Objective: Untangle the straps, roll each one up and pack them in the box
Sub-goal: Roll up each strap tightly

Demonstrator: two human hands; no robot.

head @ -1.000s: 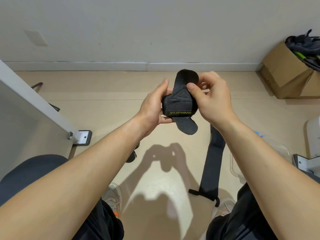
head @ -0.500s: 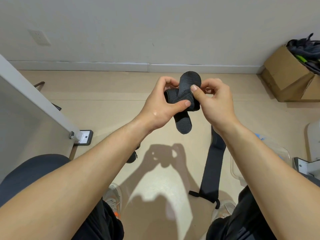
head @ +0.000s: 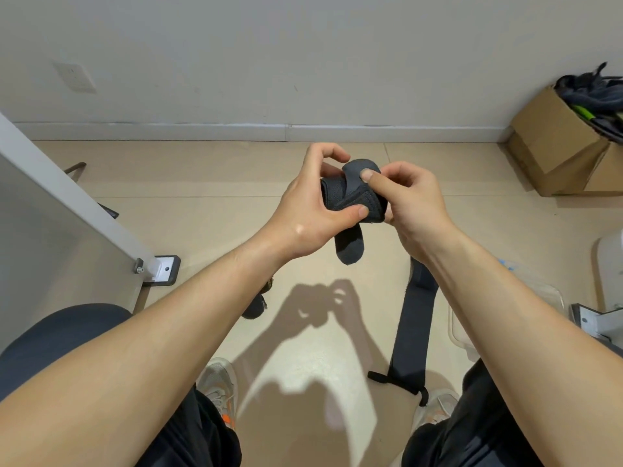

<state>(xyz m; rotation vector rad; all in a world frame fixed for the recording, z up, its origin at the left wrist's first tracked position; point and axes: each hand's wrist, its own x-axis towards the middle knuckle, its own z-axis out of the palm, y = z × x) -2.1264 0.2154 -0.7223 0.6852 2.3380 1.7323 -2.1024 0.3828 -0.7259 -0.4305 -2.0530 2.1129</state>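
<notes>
The rolled strap (head: pixel 350 193), a dark grey bundle, is held up in the air at the middle of the view, above the tan floor (head: pixel 209 170). Its loose rounded end (head: pixel 349 247) hangs down below the roll. The left hand (head: pixel 303 214) grips the roll from the left, with the thumb pressed across the lower front and the fingers curled over the top and behind. The right hand (head: pixel 413 203) holds the other side: its thumb presses down on the upper flap and its fingers are curled behind the bundle. Both hands are closed firmly on this 1 strap.

On the floor below the right forearm lies a second strap (head: pixel 409 332), flat and stretched out, running from under the right wrist toward the person's right shoe (head: pixel 435 406). It has a thin loop (head: pixel 397 382) at its near end. Just to its right stands a clear plastic container (head: pixel 455 332), largely hidden by the forearm. A small dark item (head: pixel 254 306) peeks out from under the left forearm; what it is cannot be told. The left shoe (head: pixel 219 382) is grey with orange.

At the far right, against the wall, a cardboard box (head: pixel 553 143) holds a heap of dark straps (head: pixel 593 92). At the left a white panel (head: pixel 50 183) stands on a metal bracket (head: pixel 165 269).
</notes>
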